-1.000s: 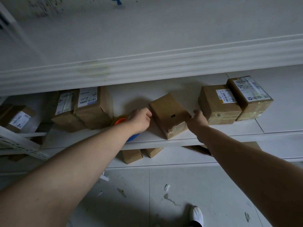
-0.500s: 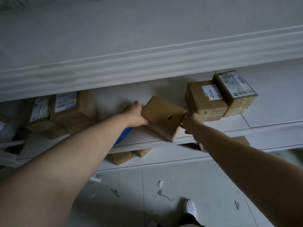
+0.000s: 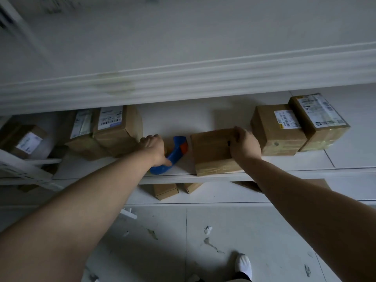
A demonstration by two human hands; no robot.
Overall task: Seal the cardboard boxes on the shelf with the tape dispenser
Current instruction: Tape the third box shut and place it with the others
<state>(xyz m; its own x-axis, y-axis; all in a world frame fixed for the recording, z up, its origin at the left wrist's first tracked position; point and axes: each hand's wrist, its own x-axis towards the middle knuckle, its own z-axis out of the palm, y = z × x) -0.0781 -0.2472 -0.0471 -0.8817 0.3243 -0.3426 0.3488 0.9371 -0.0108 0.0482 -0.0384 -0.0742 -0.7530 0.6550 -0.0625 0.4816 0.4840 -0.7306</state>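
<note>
Shelf (image 3: 284, 173): six boxes (image 3: 211, 148), one tape dispenser (image 3: 176, 152)

We observe a plain brown cardboard box (image 3: 211, 148) upright at the shelf (image 3: 305, 173) edge; the blue-and-orange tape dispenser (image 3: 175, 153) lies just left.

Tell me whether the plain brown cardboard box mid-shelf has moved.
Yes. The plain brown cardboard box has turned: it sat corner-first to the white shelf's front edge and now lies square with it, under the right hand.
</note>
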